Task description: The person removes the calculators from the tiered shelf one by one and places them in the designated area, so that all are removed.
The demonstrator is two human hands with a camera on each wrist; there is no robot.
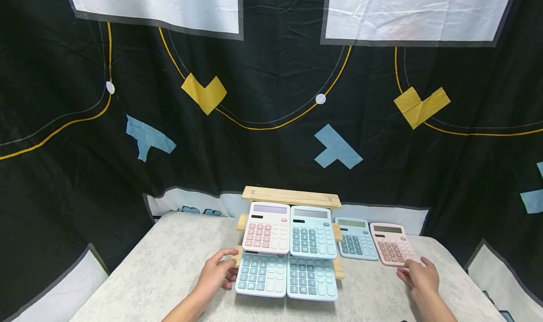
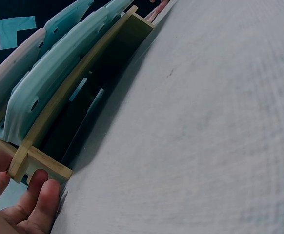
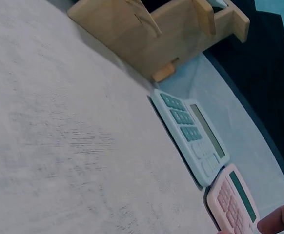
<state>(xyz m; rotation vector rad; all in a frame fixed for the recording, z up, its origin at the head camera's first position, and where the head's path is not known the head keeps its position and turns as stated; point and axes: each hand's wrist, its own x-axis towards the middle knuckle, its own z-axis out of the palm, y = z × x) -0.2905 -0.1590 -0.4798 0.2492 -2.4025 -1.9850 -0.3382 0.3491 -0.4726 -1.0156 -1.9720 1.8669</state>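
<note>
A wooden rack (image 1: 292, 197) holds two tiers of calculators. On the upper tier are a white-and-pink calculator (image 1: 266, 227) and a blue calculator (image 1: 313, 232); two more blue calculators sit below, such as the left one (image 1: 261, 275). My left hand (image 1: 215, 274) grips the rack's left end, thumb and fingers on either side of the wooden corner (image 2: 27, 161) in the left wrist view. At the right, my right hand (image 1: 422, 275) holds the near right corner of a pink calculator (image 1: 392, 244) between its fingers. Only its fingertips (image 3: 278, 219) show in the right wrist view.
Another blue calculator (image 1: 356, 238) lies between the rack and the pink one. All stand on a pale mottled table (image 1: 165, 265). Behind the table hangs a black cloth (image 1: 271, 157) with blue and yellow tape pieces and white panels.
</note>
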